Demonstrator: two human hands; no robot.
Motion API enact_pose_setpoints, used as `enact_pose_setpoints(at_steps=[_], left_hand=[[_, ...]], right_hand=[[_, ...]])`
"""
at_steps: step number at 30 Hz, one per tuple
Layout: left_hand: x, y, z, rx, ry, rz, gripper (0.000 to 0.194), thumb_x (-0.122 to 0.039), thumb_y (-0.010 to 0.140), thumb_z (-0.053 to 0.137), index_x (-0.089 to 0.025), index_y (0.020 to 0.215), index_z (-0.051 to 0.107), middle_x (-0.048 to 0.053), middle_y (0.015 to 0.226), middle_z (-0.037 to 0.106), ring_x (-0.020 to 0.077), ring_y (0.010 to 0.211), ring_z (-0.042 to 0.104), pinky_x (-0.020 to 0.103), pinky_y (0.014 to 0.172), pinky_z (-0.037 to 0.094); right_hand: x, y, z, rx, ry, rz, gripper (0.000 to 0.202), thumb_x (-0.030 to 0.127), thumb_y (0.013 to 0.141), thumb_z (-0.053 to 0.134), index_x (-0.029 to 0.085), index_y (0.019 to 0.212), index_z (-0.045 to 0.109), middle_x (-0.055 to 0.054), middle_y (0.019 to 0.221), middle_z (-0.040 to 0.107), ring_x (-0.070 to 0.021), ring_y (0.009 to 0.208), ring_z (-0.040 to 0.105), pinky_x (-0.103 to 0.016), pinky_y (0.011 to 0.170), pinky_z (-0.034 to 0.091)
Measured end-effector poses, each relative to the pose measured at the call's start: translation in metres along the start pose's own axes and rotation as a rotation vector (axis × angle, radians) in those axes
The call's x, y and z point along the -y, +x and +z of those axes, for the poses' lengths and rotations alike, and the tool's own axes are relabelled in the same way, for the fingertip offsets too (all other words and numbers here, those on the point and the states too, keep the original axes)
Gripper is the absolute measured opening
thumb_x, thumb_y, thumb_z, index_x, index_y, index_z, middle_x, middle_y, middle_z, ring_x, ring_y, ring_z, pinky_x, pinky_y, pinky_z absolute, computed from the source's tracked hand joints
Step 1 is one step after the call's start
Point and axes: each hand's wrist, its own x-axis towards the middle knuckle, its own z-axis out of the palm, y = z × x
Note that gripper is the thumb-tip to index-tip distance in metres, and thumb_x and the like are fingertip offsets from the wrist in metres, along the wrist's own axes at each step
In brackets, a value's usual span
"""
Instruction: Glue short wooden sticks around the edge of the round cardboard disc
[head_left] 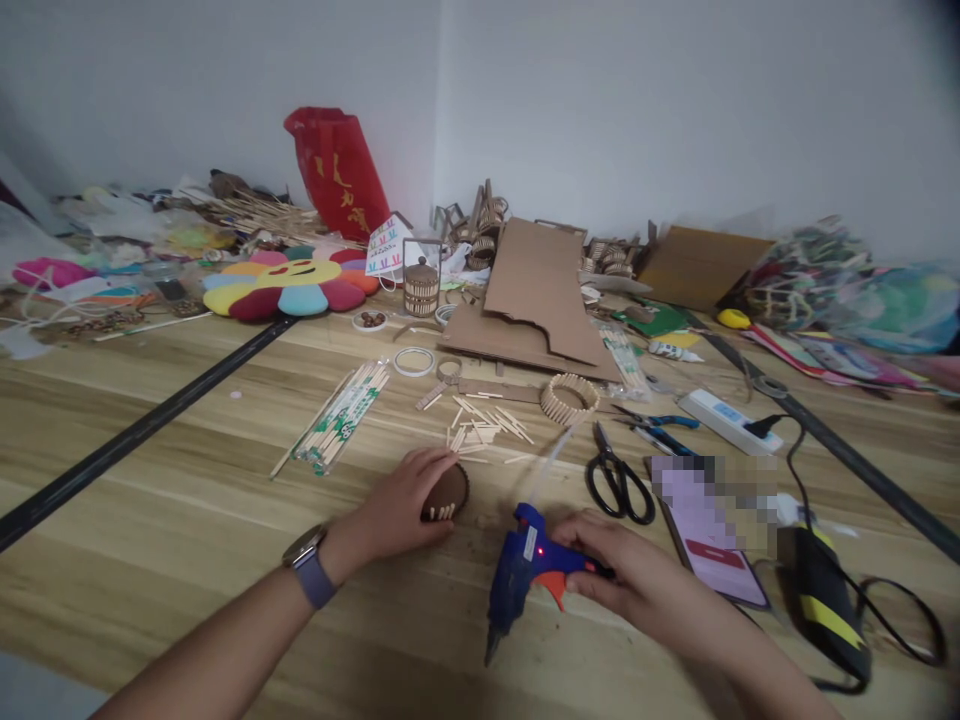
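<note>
My left hand (412,500), with a watch on its wrist, is closed round a small round brown piece (448,492) with short sticks along its near edge. To its right my right hand (607,560) grips the handle of a blue glue gun (517,565) with an orange trigger. A red light glows on the gun, and its nozzle points down toward the near side of the table. Loose short sticks (491,425) lie just beyond my left hand. A ring of sticks (570,399) sits farther back, right of the loose sticks.
Black scissors (619,485), pliers (660,425), a phone (709,535) and a power strip (727,420) lie on the right. Bagged sticks (343,418) are at left. Cardboard (536,290), a flower cushion (292,282) and a red bag (337,175) stand behind.
</note>
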Motion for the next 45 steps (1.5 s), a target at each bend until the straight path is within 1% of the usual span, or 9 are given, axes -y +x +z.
enact_pose_setpoints(at_steps=[5,8,11,13,17,23,27,33,45], left_hand=[[0.0,0.0,-0.001,0.005,-0.027,0.002,0.081,-0.024,0.077,0.077,-0.025,0.151,0.041,0.014,0.154,0.047,0.0343,0.143,0.041,0.057,0.12,0.034],[0.0,0.0,-0.002,0.006,-0.029,0.003,0.082,-0.025,0.077,0.077,-0.024,0.151,0.041,0.014,0.154,0.047,0.0347,0.143,0.041,0.057,0.12,0.035],[-0.001,0.0,-0.001,-0.001,-0.019,0.002,0.082,-0.025,0.077,0.077,-0.025,0.15,0.041,0.014,0.154,0.048,0.035,0.143,0.042,0.057,0.12,0.035],[-0.002,0.0,-0.001,-0.002,-0.013,0.005,0.081,-0.023,0.076,0.076,-0.025,0.15,0.041,0.014,0.153,0.048,0.0346,0.143,0.042,0.057,0.12,0.035],[-0.003,0.0,-0.002,-0.003,-0.009,0.003,0.082,-0.022,0.077,0.075,-0.025,0.151,0.04,0.013,0.154,0.047,0.0344,0.143,0.041,0.056,0.12,0.035],[-0.003,0.0,-0.002,0.014,0.016,-0.01,0.083,-0.022,0.076,0.076,-0.022,0.151,0.039,0.015,0.153,0.048,0.0346,0.143,0.042,0.056,0.12,0.035],[-0.004,0.001,-0.001,0.0,-0.001,-0.003,0.082,-0.023,0.076,0.075,-0.024,0.15,0.04,0.014,0.153,0.049,0.0347,0.143,0.043,0.056,0.12,0.036],[-0.005,0.002,-0.002,0.017,0.022,-0.017,0.081,-0.021,0.076,0.076,-0.018,0.149,0.043,0.017,0.152,0.049,0.0347,0.142,0.043,0.055,0.12,0.036],[-0.003,0.0,0.0,-0.015,0.005,0.026,0.081,-0.019,0.076,0.074,-0.022,0.15,0.042,0.015,0.152,0.05,0.0342,0.142,0.043,0.055,0.119,0.037]], right_hand=[[0.003,0.0,0.005,-0.042,0.097,-0.057,0.022,0.037,0.093,0.064,0.024,0.11,0.068,-0.01,0.112,0.068,-0.0271,0.11,0.063,-0.038,0.094,0.052],[-0.001,0.002,0.014,-0.102,0.081,-0.078,0.019,0.034,0.087,0.065,0.024,0.104,0.067,-0.007,0.1,0.066,-0.0249,0.096,0.063,-0.035,0.084,0.054],[-0.007,0.007,0.024,-0.231,0.066,-0.032,0.016,0.033,0.081,0.067,0.025,0.093,0.063,-0.002,0.086,0.06,-0.0203,0.078,0.059,-0.031,0.069,0.052],[-0.009,0.011,0.029,-0.283,0.09,-0.029,0.014,0.035,0.082,0.067,0.024,0.089,0.061,-0.002,0.086,0.06,-0.0197,0.077,0.059,-0.031,0.07,0.052],[-0.003,0.018,0.035,-0.253,0.173,-0.098,0.016,0.037,0.089,0.062,0.023,0.082,0.062,-0.004,0.087,0.063,-0.0213,0.082,0.063,-0.033,0.076,0.055],[0.004,0.025,0.048,-0.233,0.181,-0.024,0.025,0.044,0.091,0.06,0.022,0.08,0.061,-0.004,0.081,0.064,-0.0215,0.076,0.063,-0.032,0.07,0.053],[0.001,0.025,0.054,-0.257,0.15,-0.032,0.028,0.048,0.092,0.06,0.022,0.083,0.063,-0.006,0.086,0.067,-0.0224,0.081,0.065,-0.033,0.077,0.054],[-0.007,0.026,0.063,-0.342,0.111,-0.044,0.036,0.057,0.091,0.062,0.022,0.086,0.065,-0.005,0.084,0.068,-0.0223,0.079,0.066,-0.032,0.077,0.056],[-0.02,0.029,0.077,-0.397,0.004,-0.086,0.029,0.051,0.09,0.067,0.022,0.089,0.069,-0.007,0.085,0.072,-0.0243,0.082,0.069,-0.035,0.078,0.057]])
